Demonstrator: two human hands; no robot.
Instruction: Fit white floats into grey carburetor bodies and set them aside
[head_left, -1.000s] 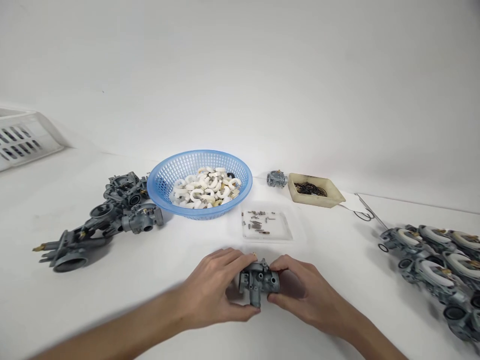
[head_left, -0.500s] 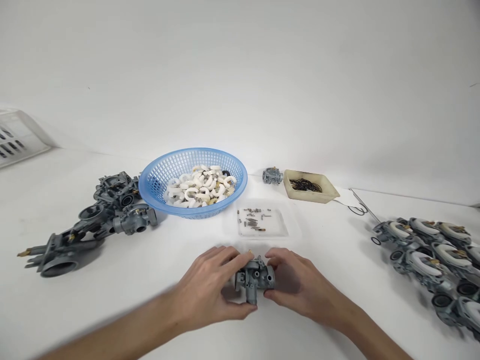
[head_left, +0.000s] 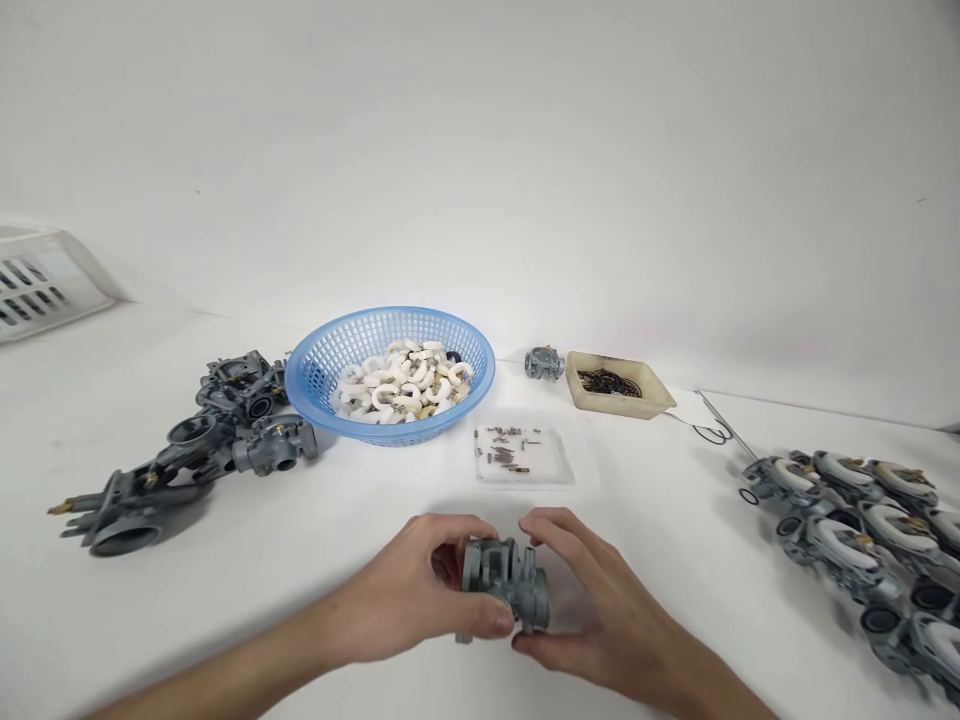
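A grey metal carburetor body (head_left: 504,580) is held low in the middle of the head view. My left hand (head_left: 420,590) grips it from the left, thumb across its near side and fingers behind it. My right hand (head_left: 592,600) is at its right side, with thumb and fingers apart around that end; the thumb is close to the lower edge, and whether it touches is unclear. Beyond the hands lies a clear shallow tray (head_left: 547,462) with small metal parts (head_left: 504,455).
A blue basket (head_left: 300,375) holds white floats. Carburetor bodies (head_left: 191,435) are piled at left, and others with white floats (head_left: 847,545) stand at right. Behind are a single body (head_left: 544,362) and a cream tray (head_left: 626,405) of black rings. A white crate (head_left: 67,280) is at far left.
The carburetor body has been turned over so another side shows. My left thumb has moved up onto its near face, and my right fingers have come off its upper part. The view has shifted slightly.
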